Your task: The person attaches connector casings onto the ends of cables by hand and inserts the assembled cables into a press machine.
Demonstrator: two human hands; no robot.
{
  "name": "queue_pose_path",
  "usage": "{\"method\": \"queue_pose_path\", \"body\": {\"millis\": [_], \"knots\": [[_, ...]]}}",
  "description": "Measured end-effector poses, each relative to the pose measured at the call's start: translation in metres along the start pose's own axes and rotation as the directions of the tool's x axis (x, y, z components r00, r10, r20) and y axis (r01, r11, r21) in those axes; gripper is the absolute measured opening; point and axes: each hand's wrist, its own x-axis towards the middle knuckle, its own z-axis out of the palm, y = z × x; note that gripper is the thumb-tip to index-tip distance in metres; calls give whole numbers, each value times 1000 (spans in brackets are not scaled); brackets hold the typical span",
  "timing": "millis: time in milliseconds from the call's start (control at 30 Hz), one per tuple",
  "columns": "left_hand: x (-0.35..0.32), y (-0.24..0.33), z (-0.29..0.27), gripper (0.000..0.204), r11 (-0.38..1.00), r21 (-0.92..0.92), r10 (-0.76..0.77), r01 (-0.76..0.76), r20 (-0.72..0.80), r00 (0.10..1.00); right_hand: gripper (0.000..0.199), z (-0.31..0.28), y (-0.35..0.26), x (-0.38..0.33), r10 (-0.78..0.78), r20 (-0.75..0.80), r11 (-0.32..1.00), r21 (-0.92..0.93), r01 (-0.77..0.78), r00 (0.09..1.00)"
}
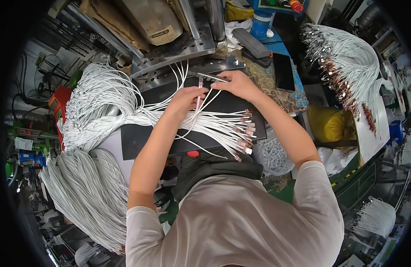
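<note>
My left hand (186,100) is closed in a pinch on a white cable (199,100) near its upper end. Just to the right, my right hand (239,84) has its fingers together around one end of a thin dark metal strip (210,77). The strip's other end reaches the top of the cable; whether they touch, I cannot tell. Below both hands, a bundle of white cables (205,123) lies across a black board (139,141). The bundle's ends, with coppery and clear connectors (245,133), fan out to the right.
A metal press (170,62) stands just beyond my hands. Thick heaps of white cable (92,104) lie at the left, another bundle (348,58) at the far right. A black phone (284,72) rests on the right-hand table. A clear bag of small parts (276,155) sits below my right forearm.
</note>
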Motion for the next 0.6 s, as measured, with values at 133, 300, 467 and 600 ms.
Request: {"method": "queue_pose_path", "body": {"millis": [133, 300, 467, 600], "knots": [[1, 8, -12, 22, 993, -35, -112, 113, 9, 994, 43, -8, 1, -1, 53, 44, 992, 115, -57, 998], [8, 5, -6, 22, 994, 56, -93, 88, 86, 992, 52, -4, 10, 0, -26, 68, 999, -24, 28, 997], [5, 3, -4, 23, 998, 14, -55, 54, 70, 996, 51, -3, 14, 2, -10, 39, 997, 70, 7, 999], [3, 3, -5, 24, 999, 14, -52, 51, 89, 995, 48, -5, 12, 2, -3, 75, 999, 32, 0, 997]]}}
